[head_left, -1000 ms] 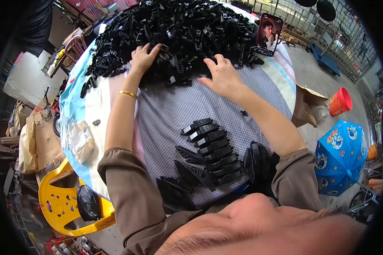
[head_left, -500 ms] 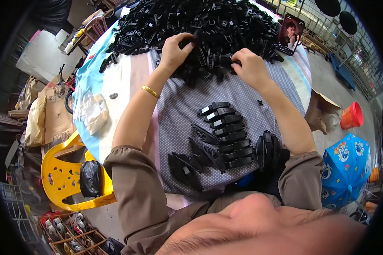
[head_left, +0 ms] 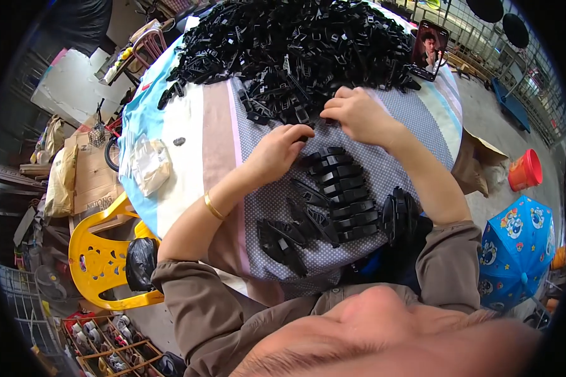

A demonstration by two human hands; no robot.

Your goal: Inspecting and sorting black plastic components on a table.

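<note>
A large heap of black plastic parts (head_left: 295,50) covers the far side of the cloth-covered table. At the heap's near edge, my right hand (head_left: 361,116) is closed with its fingertips pinched on a small black plastic part, mostly hidden. My left hand (head_left: 275,152) is lower and to the left, its thumb and fingers pinching another dark plastic part whose shape I cannot make out. Just below the hands runs a curved row of stacked black parts (head_left: 346,188). Loose flat black pieces (head_left: 280,245) lie left of the row, and a black cluster (head_left: 399,213) sits on its right.
A phone (head_left: 430,50) stands upright at the heap's right. On the cloth's left lie a clear plastic bag (head_left: 151,166) and a small dark disc (head_left: 179,142). Around the table are a yellow chair (head_left: 100,261), a red bucket (head_left: 526,169) and a blue umbrella (head_left: 516,251).
Both hands have drawn back from the heap toward me, the left one farther, to just above the stacked row. The right hand has shifted slightly left.
</note>
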